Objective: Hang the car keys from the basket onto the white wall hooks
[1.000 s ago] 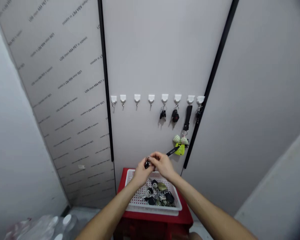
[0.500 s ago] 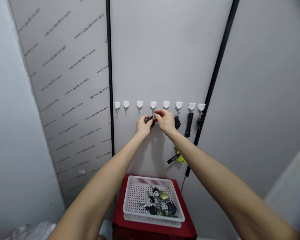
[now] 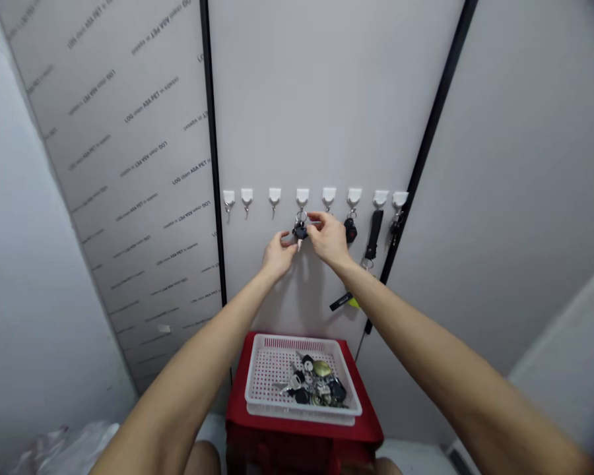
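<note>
Between left grip (image 3: 278, 256) and right grip (image 3: 330, 239) hang black keys (image 3: 301, 231).

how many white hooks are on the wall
8 white hooks, in one row: three at the left, one above the keys by the left hand, one above the right hand, three farther right.

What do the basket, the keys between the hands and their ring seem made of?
Basket: probably moulded plastic, white with faint sheen, evenly perforated. Keys: dark, plastic-looking, with a bright tip suggesting metal, though small. Their ring: silvery, likely metal.
</note>
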{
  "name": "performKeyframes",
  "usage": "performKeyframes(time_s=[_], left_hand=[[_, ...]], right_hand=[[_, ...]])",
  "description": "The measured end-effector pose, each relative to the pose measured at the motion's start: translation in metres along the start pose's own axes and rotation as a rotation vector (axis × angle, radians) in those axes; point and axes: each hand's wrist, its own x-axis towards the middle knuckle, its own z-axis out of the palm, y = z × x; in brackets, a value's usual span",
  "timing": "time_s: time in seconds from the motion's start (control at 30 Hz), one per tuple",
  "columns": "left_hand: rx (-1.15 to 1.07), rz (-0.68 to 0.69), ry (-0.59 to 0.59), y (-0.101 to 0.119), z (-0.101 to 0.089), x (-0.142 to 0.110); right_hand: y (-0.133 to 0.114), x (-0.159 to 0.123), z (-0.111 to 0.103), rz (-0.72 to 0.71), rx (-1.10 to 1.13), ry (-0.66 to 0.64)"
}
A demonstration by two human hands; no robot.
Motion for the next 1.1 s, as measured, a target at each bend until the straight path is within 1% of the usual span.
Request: performKeyframes(time_s=[0.07, 0.1, 0.13, 0.17, 0.2, 0.27, 0.33, 0.37, 0.4, 0.43, 0.53, 0.6, 0.67, 0.77, 0.83, 0.93, 1.0, 1.1], left_hand=[[-0.025, -0.048, -0.033, -0.02, -0.004, -0.021], [-0.018, -0.08, -0.057, -0.033, -0.005, -0.033], [-0.007, -0.114, -0.083, -0.047, -0.006, -0.047], [0.015, -0.146, -0.113, -0.062, -0.007, -0.061], [0.049, -0.172, -0.151, -0.077, -0.006, -0.077], [0.141, -0.212, -0.251, -0.103, -0.003, -0.107], [0.263, -0.223, -0.371, -0.121, 0.003, -0.134], [0.33, -0.211, -0.427, -0.128, 0.006, -0.144], [0.399, -0.189, -0.473, -0.132, 0.008, -0.153], [0.468, -0.164, -0.514, -0.135, 0.011, -0.159], [0.644, -0.127, -0.618, -0.138, 0.016, -0.168], [0.733, -0.156, -0.655, -0.138, 0.017, -0.168], [0.785, -0.203, -0.655, -0.138, 0.018, -0.168], [0.799, -0.255, -0.638, -0.141, 0.017, -0.167], [0.771, -0.278, -0.622, -0.143, 0.017, -0.167], [0.669, -0.329, -0.587, -0.144, 0.016, -0.167], [0.57, -0.346, -0.537, -0.143, 0.015, -0.167], [0.407, -0.314, -0.432, -0.142, 0.012, -0.166]], right_hand=[[0.005, -0.023, -0.007, -0.068, -0.007, -0.009], [0.01, -0.038, -0.009, -0.085, -0.013, -0.044], [0.016, -0.055, -0.01, -0.082, -0.026, -0.104], [0.025, -0.074, -0.011, -0.064, -0.049, -0.189], [0.034, -0.093, -0.011, -0.031, -0.081, -0.297], [0.055, -0.132, -0.011, 0.062, -0.165, -0.569], [0.073, -0.166, -0.012, 0.164, -0.272, -0.862], [0.08, -0.18, -0.013, 0.206, -0.33, -0.982], [0.086, -0.191, -0.014, 0.235, -0.39, -1.068], [0.09, -0.2, -0.014, 0.244, -0.445, -1.116], [0.093, -0.216, -0.014, 0.192, -0.53, -1.137], [0.093, -0.222, -0.012, 0.18, -0.526, -1.141], [0.092, -0.224, -0.01, 0.207, -0.508, -1.15], [0.092, -0.227, -0.01, 0.221, -0.489, -1.141], [0.092, -0.227, -0.011, 0.213, -0.482, -1.121], [0.092, -0.228, -0.012, 0.208, -0.467, -1.095], [0.092, -0.229, -0.012, 0.211, -0.452, -1.074], [0.091, -0.231, -0.01, 0.215, -0.416, -1.006]])
